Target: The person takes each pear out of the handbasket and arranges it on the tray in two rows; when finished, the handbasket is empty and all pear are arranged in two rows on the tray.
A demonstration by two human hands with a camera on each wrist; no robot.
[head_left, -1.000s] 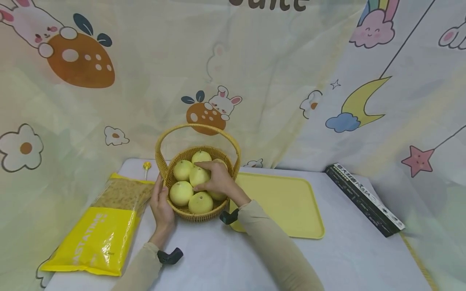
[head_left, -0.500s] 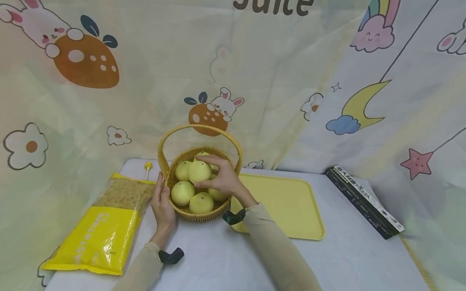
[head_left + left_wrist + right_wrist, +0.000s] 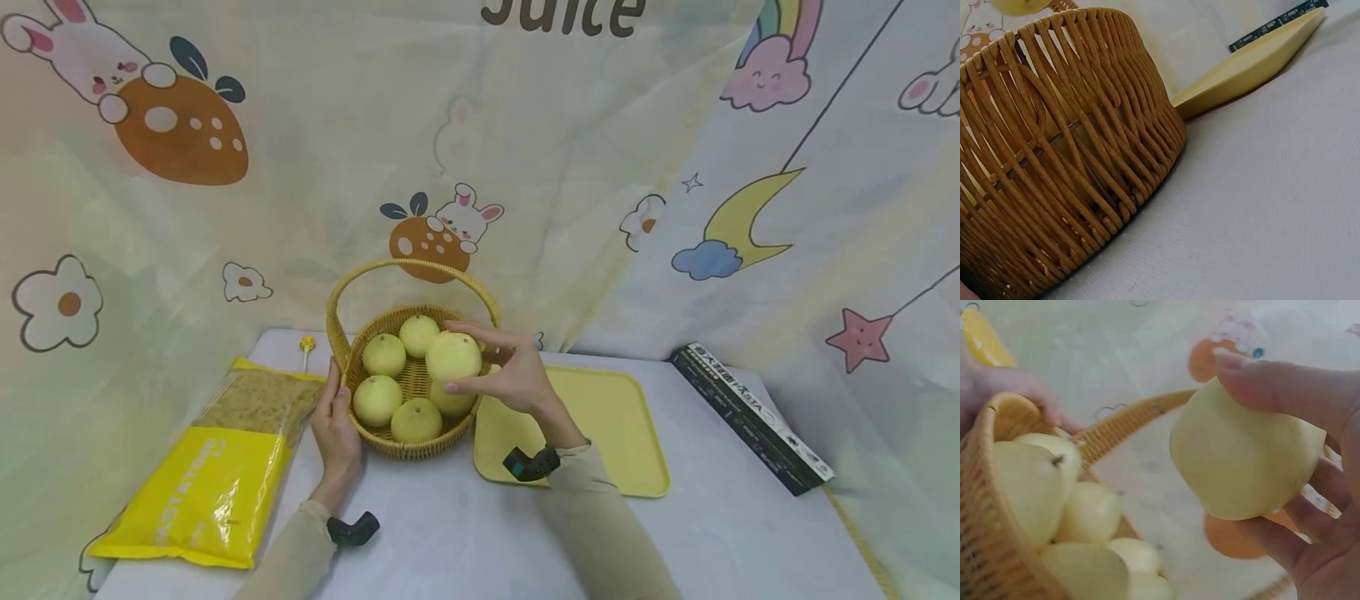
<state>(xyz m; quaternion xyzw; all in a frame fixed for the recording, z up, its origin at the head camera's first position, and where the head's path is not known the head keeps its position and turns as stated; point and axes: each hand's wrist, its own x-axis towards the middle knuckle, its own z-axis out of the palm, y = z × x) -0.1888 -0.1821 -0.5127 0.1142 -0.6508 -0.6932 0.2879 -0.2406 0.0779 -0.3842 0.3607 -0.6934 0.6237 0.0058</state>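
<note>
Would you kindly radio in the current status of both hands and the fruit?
Left hand against basket. Right hand gripping one pale fruit, clear of the other fruits. Possible snag: basket handle, near that hand.

So my white desk (image 3: pixel 450 533) has a yellow bag (image 3: pixel 202 483) on the left, a lollipop (image 3: pixel 307 343) just behind it, then the basket (image 3: pixel 412 450), a yellow tray (image 3: pixel 615 425) beside that, and a long black box (image 3: pixel 750 417) far right.

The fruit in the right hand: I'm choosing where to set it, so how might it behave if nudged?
The fruit would likely roll, being rounded, though its slightly uneven outline might make it wobble. Its skin looks smooth, so it may slip if the right hand loosens. The yellow tray looks raised at its edge, which could perhaps stop it.
</note>
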